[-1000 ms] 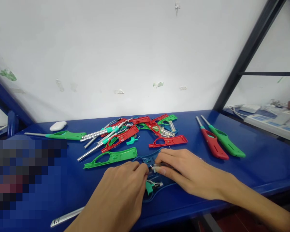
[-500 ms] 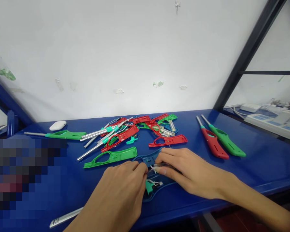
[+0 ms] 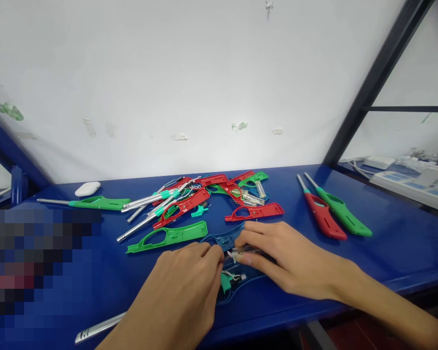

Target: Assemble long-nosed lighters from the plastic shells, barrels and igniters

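A blue lighter shell half (image 3: 229, 239) lies open on the blue table (image 3: 405, 243), with a teal trigger piece (image 3: 225, 282) and small white inner parts in it. My left hand (image 3: 182, 296) is curled, its fingertips pressed on the shell's left side. My right hand (image 3: 284, 257) pinches a small clear tube part (image 3: 243, 252) over the shell. Both hands meet at the shell's middle.
A heap of red and green shell halves and metal tubes (image 3: 190, 199) lies behind the hands. A green shell half (image 3: 168, 236) lies to the left. Two assembled lighters, red (image 3: 321, 214) and green (image 3: 341, 211), lie at right. A white oval object (image 3: 87, 188) sits far left. A metal tube (image 3: 100, 327) lies near the front edge.
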`<action>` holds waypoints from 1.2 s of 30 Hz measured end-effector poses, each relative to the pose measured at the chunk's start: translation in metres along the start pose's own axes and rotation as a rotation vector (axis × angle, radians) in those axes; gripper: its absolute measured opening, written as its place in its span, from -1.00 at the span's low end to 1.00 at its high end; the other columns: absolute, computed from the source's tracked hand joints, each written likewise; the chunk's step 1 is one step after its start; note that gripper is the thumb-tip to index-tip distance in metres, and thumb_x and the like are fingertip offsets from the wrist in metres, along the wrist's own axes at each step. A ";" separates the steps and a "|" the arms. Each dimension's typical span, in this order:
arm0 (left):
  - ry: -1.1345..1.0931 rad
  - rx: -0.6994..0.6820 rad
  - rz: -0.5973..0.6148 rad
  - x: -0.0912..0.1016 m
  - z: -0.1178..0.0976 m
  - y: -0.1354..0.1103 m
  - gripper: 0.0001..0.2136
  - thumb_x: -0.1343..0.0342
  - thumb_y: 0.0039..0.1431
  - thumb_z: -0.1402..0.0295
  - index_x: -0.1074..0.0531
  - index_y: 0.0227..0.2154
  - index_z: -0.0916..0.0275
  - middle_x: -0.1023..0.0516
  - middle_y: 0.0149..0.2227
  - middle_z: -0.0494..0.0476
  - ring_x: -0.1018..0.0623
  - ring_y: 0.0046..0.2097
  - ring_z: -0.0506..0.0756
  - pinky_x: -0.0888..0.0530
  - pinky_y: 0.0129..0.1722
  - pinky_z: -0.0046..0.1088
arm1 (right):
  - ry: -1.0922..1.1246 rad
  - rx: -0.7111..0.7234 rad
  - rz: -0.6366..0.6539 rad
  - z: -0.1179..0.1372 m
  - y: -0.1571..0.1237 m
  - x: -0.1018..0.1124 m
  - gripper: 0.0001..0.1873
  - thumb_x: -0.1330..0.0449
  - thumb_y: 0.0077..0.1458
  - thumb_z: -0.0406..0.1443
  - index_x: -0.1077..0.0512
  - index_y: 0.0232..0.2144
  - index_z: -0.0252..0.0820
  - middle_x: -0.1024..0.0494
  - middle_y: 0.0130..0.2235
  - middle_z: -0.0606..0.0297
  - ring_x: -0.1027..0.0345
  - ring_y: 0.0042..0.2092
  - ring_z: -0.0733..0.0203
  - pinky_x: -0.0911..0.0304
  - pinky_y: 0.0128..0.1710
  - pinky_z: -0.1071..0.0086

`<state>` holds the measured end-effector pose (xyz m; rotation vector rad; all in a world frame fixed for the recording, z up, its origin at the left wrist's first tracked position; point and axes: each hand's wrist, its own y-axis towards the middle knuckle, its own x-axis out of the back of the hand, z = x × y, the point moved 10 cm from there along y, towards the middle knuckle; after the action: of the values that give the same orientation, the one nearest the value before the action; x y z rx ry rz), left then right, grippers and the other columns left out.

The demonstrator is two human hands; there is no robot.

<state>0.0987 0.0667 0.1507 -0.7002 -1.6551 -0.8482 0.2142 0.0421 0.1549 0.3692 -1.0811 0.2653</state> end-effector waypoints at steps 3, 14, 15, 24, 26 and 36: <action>-0.010 -0.014 -0.021 0.000 0.000 0.000 -0.73 0.03 0.43 0.52 -0.56 -0.25 0.13 -0.70 -0.27 0.12 -0.70 -0.28 0.15 -0.50 -0.28 -0.41 | -0.015 0.002 -0.002 0.000 0.000 0.000 -0.69 -0.02 0.59 -0.13 -0.47 -0.15 -0.11 -0.50 -0.18 0.32 -0.42 -0.25 0.17 -0.21 -0.25 0.31; -0.088 -0.059 -0.100 0.007 -0.001 0.002 -0.67 0.14 0.49 0.42 -0.52 -0.28 0.12 -0.65 -0.29 0.09 -0.63 -0.33 0.20 -0.46 -0.35 -0.27 | -0.025 0.036 -0.053 -0.001 -0.002 0.002 -0.76 -0.14 0.53 -0.16 -0.57 -0.04 -0.12 -0.55 -0.14 0.26 -0.48 -0.23 0.15 -0.26 -0.23 0.30; -0.094 -0.059 -0.104 0.007 -0.001 0.002 -0.67 0.14 0.50 0.41 -0.53 -0.28 0.12 -0.64 -0.29 0.09 -0.63 -0.33 0.20 -0.45 -0.35 -0.27 | -0.026 0.042 -0.049 -0.001 -0.002 0.002 -0.76 -0.15 0.53 -0.16 -0.58 -0.02 -0.12 -0.56 -0.14 0.26 -0.49 -0.22 0.15 -0.27 -0.23 0.30; -0.136 -0.044 -0.083 0.004 0.004 0.002 -0.68 0.12 0.53 0.39 -0.54 -0.24 0.10 -0.61 -0.29 0.04 -0.59 -0.33 0.17 -0.40 -0.33 -0.29 | 0.002 0.070 -0.075 -0.001 -0.003 0.002 -0.75 -0.14 0.54 -0.19 -0.60 -0.02 -0.13 -0.62 -0.11 0.23 -0.56 -0.17 0.12 -0.32 -0.18 0.33; -0.139 -0.047 -0.083 0.003 0.004 0.003 -0.69 0.11 0.52 0.39 -0.55 -0.22 0.10 -0.61 -0.29 0.04 -0.59 -0.33 0.16 -0.39 -0.31 -0.29 | -0.010 0.085 -0.093 0.001 -0.003 0.003 -0.74 -0.14 0.54 -0.19 -0.60 -0.03 -0.14 -0.63 -0.15 0.24 -0.54 -0.21 0.14 -0.30 -0.23 0.34; -0.166 -0.065 -0.102 0.006 0.003 0.002 -0.74 0.03 0.46 0.42 -0.52 -0.32 0.11 -0.57 -0.37 -0.01 -0.50 -0.42 0.09 -0.30 -0.39 -0.34 | -0.025 0.088 -0.121 0.001 -0.005 0.002 -0.74 -0.14 0.54 -0.19 -0.60 -0.01 -0.17 -0.67 -0.19 0.26 -0.55 -0.24 0.14 -0.26 -0.26 0.34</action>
<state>0.0976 0.0707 0.1564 -0.7536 -1.8312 -0.9404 0.2160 0.0371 0.1562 0.5160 -1.0698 0.2017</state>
